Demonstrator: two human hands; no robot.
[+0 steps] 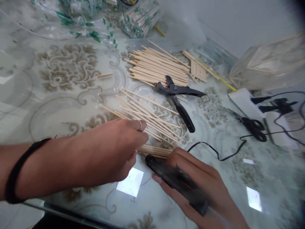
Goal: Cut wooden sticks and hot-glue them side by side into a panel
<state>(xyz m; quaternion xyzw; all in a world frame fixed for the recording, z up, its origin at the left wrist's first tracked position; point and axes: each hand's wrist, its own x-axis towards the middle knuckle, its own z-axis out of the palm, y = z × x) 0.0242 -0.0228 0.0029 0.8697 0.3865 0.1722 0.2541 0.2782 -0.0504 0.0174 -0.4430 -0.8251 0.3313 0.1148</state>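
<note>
Near the centre, I have the left hand (119, 146) pinching sticks (154, 150). At lower right, the right hand (208, 179) grips a glue gun (172, 178).

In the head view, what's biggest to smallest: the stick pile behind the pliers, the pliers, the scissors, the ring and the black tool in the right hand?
1. Stick pile
2. Pliers
3. Scissors
4. Ring
Unsure: the black tool, because it's nearer and the right hand partly hides it.
</note>
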